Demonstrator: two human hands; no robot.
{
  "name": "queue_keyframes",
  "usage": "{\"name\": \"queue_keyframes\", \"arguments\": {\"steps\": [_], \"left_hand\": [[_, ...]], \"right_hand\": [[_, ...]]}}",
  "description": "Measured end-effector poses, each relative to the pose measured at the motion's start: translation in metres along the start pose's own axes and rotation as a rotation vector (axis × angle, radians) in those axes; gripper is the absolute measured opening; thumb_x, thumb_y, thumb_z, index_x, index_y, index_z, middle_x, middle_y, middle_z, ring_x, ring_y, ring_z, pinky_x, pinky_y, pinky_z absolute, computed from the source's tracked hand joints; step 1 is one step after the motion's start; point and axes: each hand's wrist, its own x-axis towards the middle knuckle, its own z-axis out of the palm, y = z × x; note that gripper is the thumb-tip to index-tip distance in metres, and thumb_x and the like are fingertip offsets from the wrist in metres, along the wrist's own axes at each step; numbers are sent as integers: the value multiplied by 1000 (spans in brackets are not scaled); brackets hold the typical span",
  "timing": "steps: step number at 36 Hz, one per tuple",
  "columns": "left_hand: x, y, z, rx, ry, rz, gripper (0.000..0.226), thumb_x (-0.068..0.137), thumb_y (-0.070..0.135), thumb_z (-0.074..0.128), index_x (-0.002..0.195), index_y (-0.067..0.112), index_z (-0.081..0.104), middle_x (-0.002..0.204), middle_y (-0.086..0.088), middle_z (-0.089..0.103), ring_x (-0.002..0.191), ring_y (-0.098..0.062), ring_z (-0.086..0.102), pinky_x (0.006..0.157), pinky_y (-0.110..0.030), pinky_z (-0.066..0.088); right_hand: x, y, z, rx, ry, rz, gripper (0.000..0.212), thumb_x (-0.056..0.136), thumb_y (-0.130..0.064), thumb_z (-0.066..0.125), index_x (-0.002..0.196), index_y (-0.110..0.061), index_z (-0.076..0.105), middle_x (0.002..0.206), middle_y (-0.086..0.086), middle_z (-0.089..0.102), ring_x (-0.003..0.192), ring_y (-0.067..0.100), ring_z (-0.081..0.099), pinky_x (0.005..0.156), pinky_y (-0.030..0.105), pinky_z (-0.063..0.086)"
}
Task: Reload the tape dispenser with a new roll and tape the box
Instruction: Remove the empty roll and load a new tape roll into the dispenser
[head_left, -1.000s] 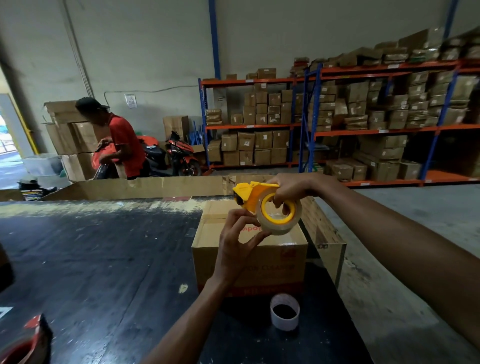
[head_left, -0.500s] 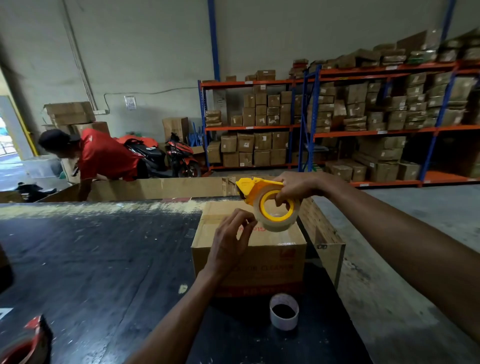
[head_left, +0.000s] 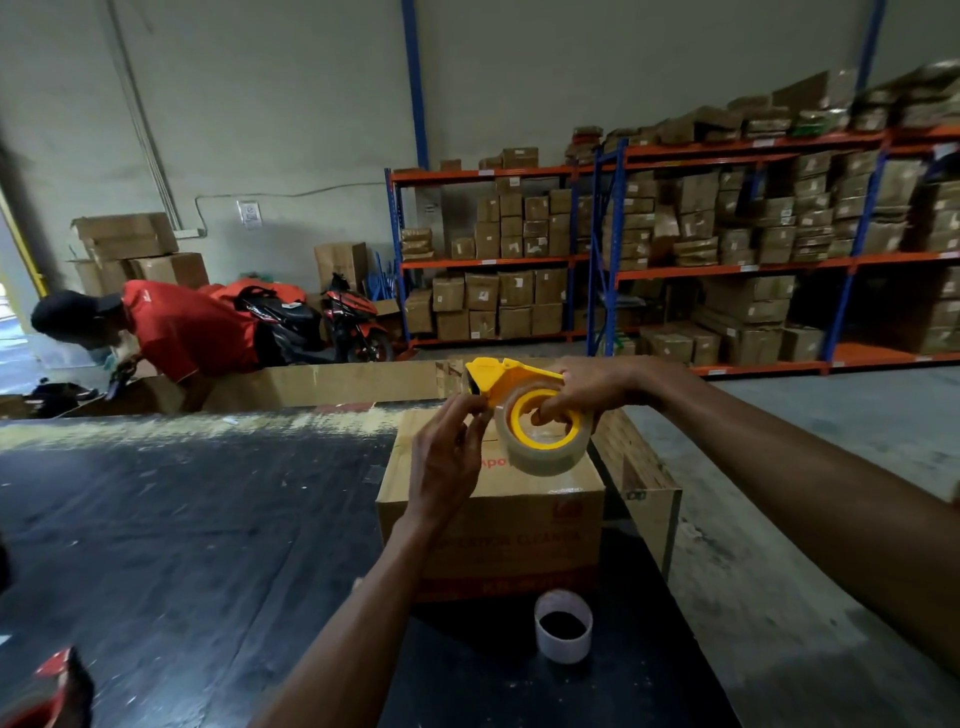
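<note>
Tape dispenser (head_left: 501, 379): yellow plastic, held in the air at centre frame, just above the box. A roll of clear tape (head_left: 545, 447) sits on its yellow hub.

Right hand (head_left: 592, 387): enters from the right of the frame, grip closed on the tape dispenser from above, fingertips hooked into the hub opening.

Left hand (head_left: 449, 460): rises from the lower centre, fingers curled and pinched at the left edge of the roll, just below the dispenser's front end. Whether it holds a loose end of tape cannot be told.

Box (head_left: 491, 525): brown cardboard with red print, flaps closed, standing on the bench directly beneath the dispenser.

Bench (head_left: 182, 519): dark, scuffed surface filling the lower left and centre of the frame.

Empty tape core (head_left: 563, 626): pale ring, standing on end on the bench, near the front of the box, lower centre.

Red item (head_left: 49, 691): lower left corner, partly cut off by the frame edge; not identifiable.

Shelving racks (head_left: 675, 260): blue and orange, stacked with brown cartons, upper right.

Person in a red shirt (head_left: 182, 325): bent over, middle left, beyond the bench.

Motorbike (head_left: 332, 322): red and black, just right of that person.
</note>
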Motion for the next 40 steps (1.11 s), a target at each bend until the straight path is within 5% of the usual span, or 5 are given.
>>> {"name": "queue_keyframes", "arguments": {"steps": [6,13,23,33,40], "left_hand": [[11,2,-15,-60,-49,24,12,102,10,55,112,17,59,101,-3,68,71,-3,60,65,-16,49],[24,15,-27,-337,-209,-224,9,105,15,52,113,10,53,81,-10,68,44,-19,59,39,-30,47],[23,23,-20,-1025,-317,-969,22,106,14,48,122,1,58,124,-25,71,108,-33,74,83,-39,64],[37,7,-13,-1149,-360,-1322,28,106,11,50,125,-5,61,96,-21,79,90,-30,79,81,-40,65],[45,-5,-13,-1094,-547,-1313,23,106,11,48,113,-2,66,101,-17,78,89,-24,79,88,-46,63]], "right_hand": [[-8,5,-1,30,4,-23,9,97,-24,70,101,-19,64,91,7,70,77,18,67,78,37,56],[-18,-6,-9,-73,90,-65,7,97,-19,70,99,-23,66,95,6,71,82,22,69,82,43,60],[-23,-4,2,-381,250,-31,19,94,-24,71,105,-30,56,98,4,65,84,19,65,67,36,52],[-31,-4,9,-601,396,-97,44,88,-19,73,128,-26,55,87,-5,61,68,7,56,55,25,37],[-30,-8,11,-722,474,-98,50,85,-22,73,132,-26,56,98,2,67,80,18,63,65,37,52]]}}
